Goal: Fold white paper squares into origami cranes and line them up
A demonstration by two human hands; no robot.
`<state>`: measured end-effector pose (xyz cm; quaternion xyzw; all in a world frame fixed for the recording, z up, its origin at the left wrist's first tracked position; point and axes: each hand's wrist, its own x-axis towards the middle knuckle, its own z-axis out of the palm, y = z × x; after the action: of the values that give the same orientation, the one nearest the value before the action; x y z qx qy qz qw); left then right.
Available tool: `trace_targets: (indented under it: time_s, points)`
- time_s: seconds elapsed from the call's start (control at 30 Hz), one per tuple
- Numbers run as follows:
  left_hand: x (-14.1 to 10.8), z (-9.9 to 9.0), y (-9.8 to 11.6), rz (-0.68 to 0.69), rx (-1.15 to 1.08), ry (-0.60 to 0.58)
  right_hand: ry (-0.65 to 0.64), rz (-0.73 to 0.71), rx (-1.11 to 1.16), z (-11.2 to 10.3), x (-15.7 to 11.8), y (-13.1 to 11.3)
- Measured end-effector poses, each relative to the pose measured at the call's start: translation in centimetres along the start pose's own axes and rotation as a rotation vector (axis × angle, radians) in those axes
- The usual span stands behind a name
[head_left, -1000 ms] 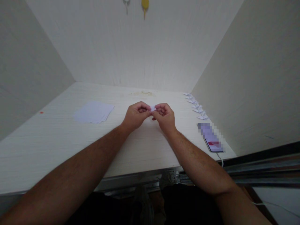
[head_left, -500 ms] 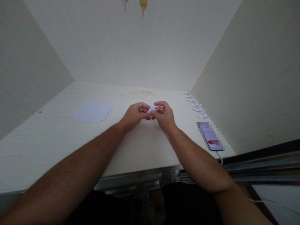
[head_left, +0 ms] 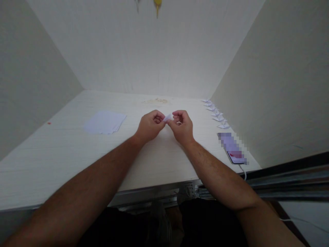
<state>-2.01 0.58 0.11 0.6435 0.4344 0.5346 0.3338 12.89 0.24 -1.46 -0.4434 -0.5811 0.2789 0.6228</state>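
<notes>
A small piece of folded white paper (head_left: 168,117) is pinched between my two hands above the middle of the white table. My left hand (head_left: 151,126) grips its left edge with thumb and curled fingers. On the other side, the thumb of my right hand (head_left: 183,127) presses at the paper's lower edge, and the index finger is raised and bent above it. The fingers partly cover the paper, so its exact folded shape is hard to make out.
Loose sheets of white paper (head_left: 105,122) lie piled at the left. Along the right wall runs a row of several folded paper cranes (head_left: 218,117). Nearer me a phone (head_left: 232,149) lies with a white cable (head_left: 243,173) plugged in. Walls enclose the white table (head_left: 64,154).
My right index finger has lifted slightly away from the paper, and more of the paper shows between the hands. The whole view has shifted a little.
</notes>
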Motion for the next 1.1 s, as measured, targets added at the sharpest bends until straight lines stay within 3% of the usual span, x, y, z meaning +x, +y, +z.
trace_targets:
  time_s: [0.2,0.57,0.83,0.97,1.1]
  points:
    - [-0.4,0.2,-0.4,0.069,0.123,0.004,-0.013,0.008,-0.046,0.0,-0.1,-0.2]
    - [-0.4,0.1,-0.5,0.119,0.19,0.001,-0.031,-0.196,-0.164,-0.3,-0.3,-0.5]
    - [-0.5,0.4,-0.3,0.064,0.119,0.034,0.012,-0.349,-0.26,-0.3,-0.4,-0.3]
    - [-0.6,0.5,-0.1,0.036,0.048,0.0,-0.019,-0.289,-0.228,-0.3,-0.6,-0.5]
    - [-0.6,0.4,0.5,-0.051,-0.157,-0.055,-0.041,-0.202,-0.137,-0.2,-0.8,-0.5]
